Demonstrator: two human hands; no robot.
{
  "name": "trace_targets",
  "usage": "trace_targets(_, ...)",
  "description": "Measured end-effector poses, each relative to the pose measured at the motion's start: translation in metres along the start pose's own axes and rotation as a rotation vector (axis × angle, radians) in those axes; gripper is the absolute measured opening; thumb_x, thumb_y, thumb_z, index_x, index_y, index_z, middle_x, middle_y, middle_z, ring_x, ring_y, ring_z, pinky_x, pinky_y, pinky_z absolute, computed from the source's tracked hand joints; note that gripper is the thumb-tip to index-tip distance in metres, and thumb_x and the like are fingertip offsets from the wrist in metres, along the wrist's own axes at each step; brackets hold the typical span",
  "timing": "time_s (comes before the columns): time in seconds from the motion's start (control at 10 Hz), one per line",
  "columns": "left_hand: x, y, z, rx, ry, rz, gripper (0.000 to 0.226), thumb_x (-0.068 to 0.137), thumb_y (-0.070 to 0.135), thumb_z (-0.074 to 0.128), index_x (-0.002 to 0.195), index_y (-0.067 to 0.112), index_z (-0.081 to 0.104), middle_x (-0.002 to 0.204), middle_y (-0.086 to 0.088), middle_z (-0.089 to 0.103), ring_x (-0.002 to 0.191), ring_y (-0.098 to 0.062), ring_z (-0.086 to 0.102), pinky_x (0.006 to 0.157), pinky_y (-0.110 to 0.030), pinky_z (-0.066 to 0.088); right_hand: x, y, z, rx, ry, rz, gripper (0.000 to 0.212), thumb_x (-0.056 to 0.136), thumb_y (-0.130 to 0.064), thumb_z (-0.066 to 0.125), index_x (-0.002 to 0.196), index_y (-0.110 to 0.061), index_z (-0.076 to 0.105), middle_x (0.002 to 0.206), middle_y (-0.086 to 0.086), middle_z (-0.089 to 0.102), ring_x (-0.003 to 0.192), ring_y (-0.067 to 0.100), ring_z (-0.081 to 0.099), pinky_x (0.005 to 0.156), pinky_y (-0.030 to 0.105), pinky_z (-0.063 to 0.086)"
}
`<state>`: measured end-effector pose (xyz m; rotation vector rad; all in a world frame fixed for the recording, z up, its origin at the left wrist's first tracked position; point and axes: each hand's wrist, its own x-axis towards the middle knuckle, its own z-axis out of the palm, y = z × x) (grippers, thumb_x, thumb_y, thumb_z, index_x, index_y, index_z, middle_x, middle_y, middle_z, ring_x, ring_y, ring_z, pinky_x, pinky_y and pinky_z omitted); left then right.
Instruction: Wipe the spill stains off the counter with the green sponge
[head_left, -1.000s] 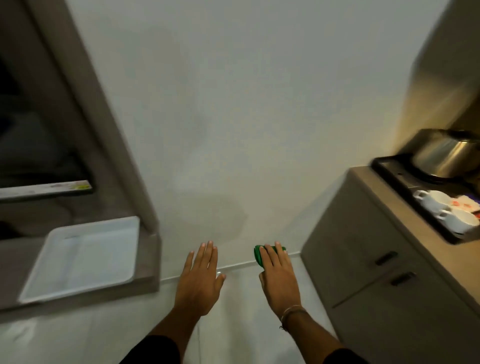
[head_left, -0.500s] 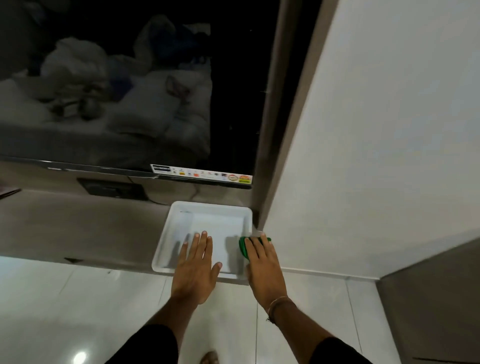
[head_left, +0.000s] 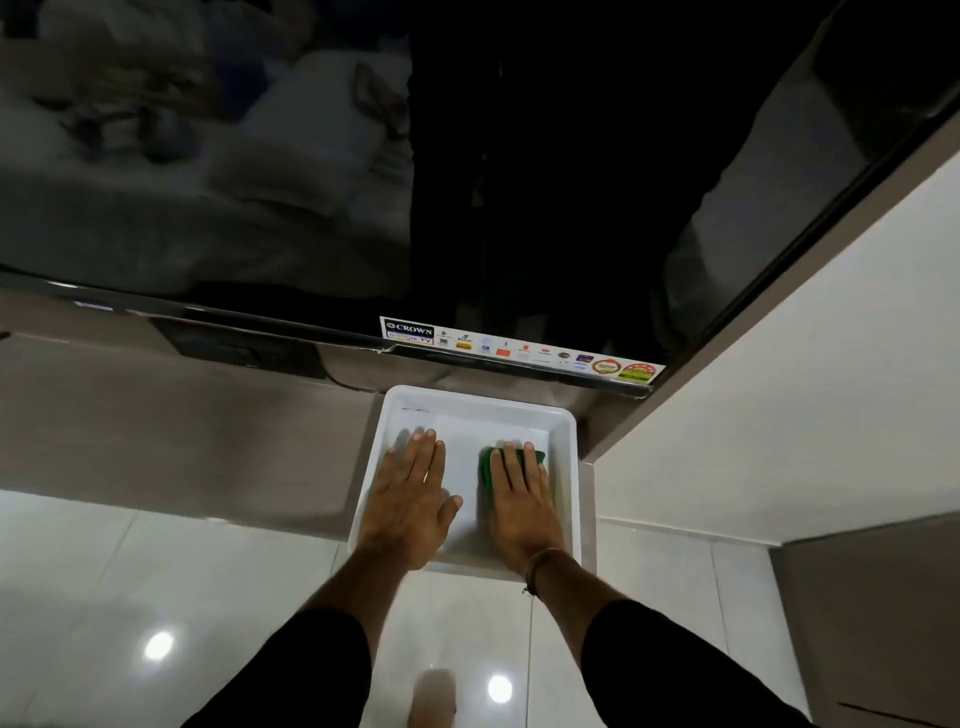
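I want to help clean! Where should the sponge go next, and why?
Probably slide the right hand and green sponge left, out over the counter: both hands are above the white tray, not the counter. No stains are clear in this dim view.

In front of me hangs a big dark television (head_left: 467, 156); its glass reflects a bed with white sheets. A strip of stickers (head_left: 519, 351) runs along its lower edge. Under it is a grey-brown shelf (head_left: 182, 441). At my right stands a white wall (head_left: 805, 389). The glossy white floor tiles (head_left: 104, 597) reflect two lamps.
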<state>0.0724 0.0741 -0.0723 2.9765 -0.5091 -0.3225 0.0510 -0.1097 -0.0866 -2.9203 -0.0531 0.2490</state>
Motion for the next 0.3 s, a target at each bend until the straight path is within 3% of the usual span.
trace_targets(0.3,-0.0035,0.0052,-0.0026,0.031,0.012,0.015,0.08,0.105,0.059,0.026,0.163,0.01,0.0,0.172,-0.014,-0.006,0.156,-0.034,-0.011,0.128,-0.053,0.008,-0.0038,0.0021,-0.0052,0.085,-0.047,-0.015,0.079,0.104,-0.052,0.041,0.164,-0.015,0.004,0.175,0.01,0.0,0.159,0.034,-0.008,0.125,0.048,-0.005)
